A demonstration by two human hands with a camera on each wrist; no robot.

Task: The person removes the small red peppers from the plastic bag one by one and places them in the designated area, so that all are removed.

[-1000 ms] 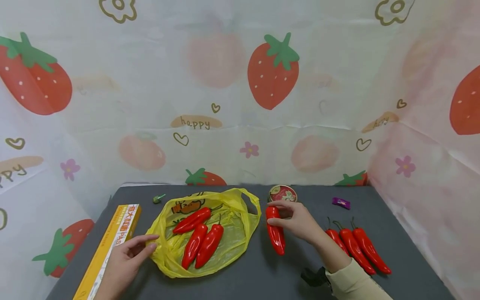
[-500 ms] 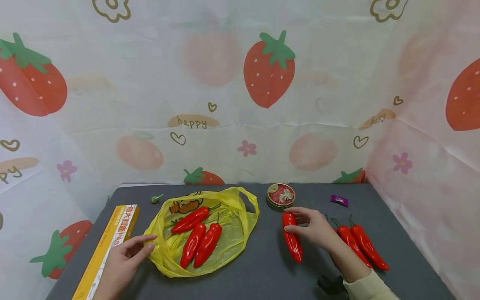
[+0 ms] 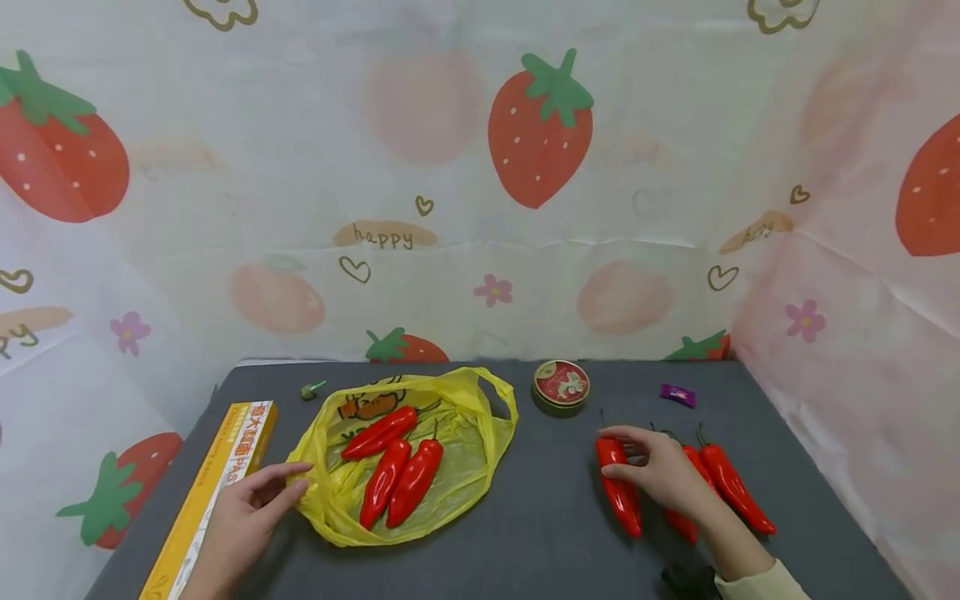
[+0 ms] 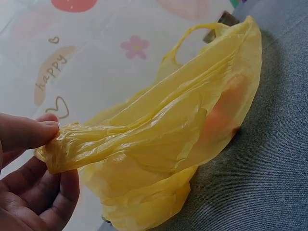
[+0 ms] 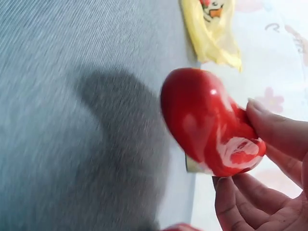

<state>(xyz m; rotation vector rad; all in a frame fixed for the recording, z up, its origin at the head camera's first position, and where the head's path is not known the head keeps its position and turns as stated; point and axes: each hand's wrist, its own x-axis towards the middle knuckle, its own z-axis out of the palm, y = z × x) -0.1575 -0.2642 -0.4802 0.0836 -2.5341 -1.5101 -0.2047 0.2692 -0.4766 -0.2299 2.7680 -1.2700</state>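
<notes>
A glossy red plastic chilli pepper (image 3: 619, 490) is lying in the right hand (image 3: 660, 475), whose grip is curling round its stem end just above the dark grey worktop (image 3: 540, 542), beside three more red peppers (image 3: 731, 479). The left hand (image 3: 243, 521) is pinching the crinkled yellow plastic bag (image 3: 465, 467), which is holding three red peppers (image 3: 393, 471).
</notes>
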